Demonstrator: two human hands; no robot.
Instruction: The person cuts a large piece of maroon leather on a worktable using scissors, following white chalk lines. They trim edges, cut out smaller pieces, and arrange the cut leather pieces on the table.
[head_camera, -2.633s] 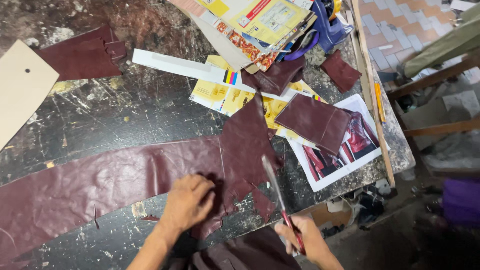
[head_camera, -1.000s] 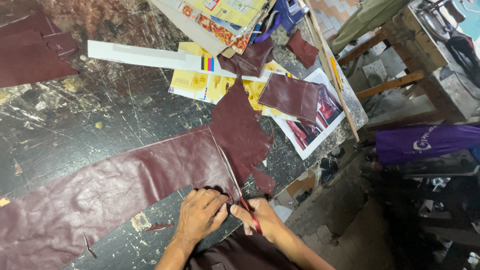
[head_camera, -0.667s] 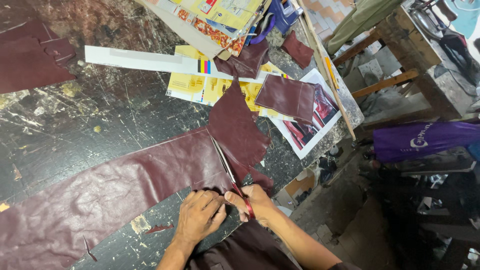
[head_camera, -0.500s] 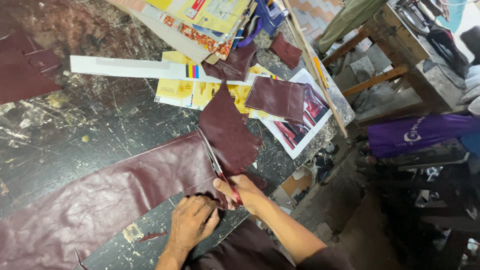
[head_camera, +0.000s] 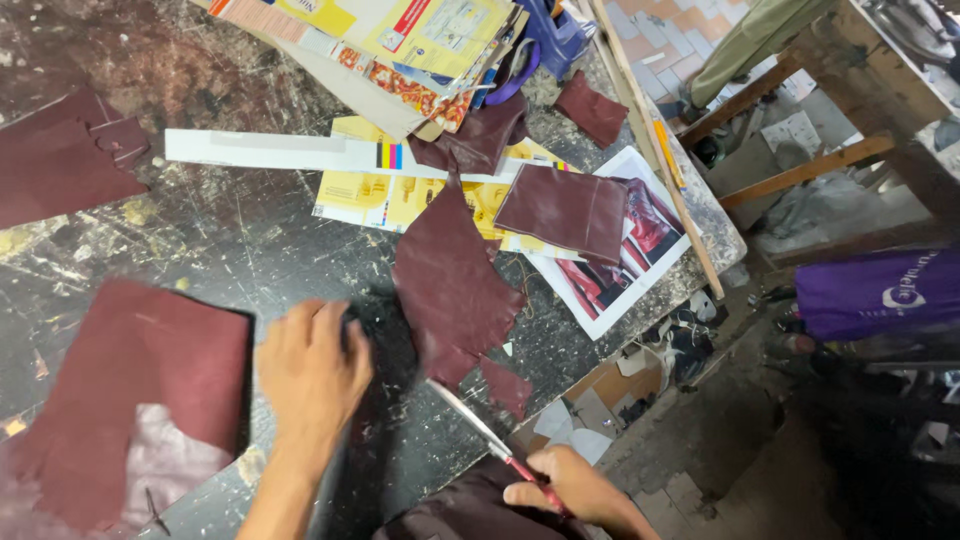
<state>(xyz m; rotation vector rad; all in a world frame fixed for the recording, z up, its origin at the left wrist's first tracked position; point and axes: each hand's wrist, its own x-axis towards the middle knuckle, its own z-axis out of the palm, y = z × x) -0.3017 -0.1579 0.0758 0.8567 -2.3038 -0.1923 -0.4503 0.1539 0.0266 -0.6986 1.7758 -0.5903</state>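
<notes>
while gripping red-handled scissors at the near edge, right hand fisted round the handles, blades aimed far-left at the jagged maroon leather offcut. left hand, blurred, fingers loosely together, flat on the scratched dark table just left of that offcut. folded maroon leather sheet further left. long axis of offcut running near-to-far; right hand nearer its near tip.

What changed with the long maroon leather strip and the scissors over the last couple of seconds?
The long maroon leather strip is now cut apart from the pointed maroon offcut and lies folded back at the left. The left hand has shifted onto the bare dark scratched worktable in the gap between them. The right hand still grips the red-handled scissors, now pulled back clear of the leather. The printed papers and the small leather rectangle stayed put.
</notes>
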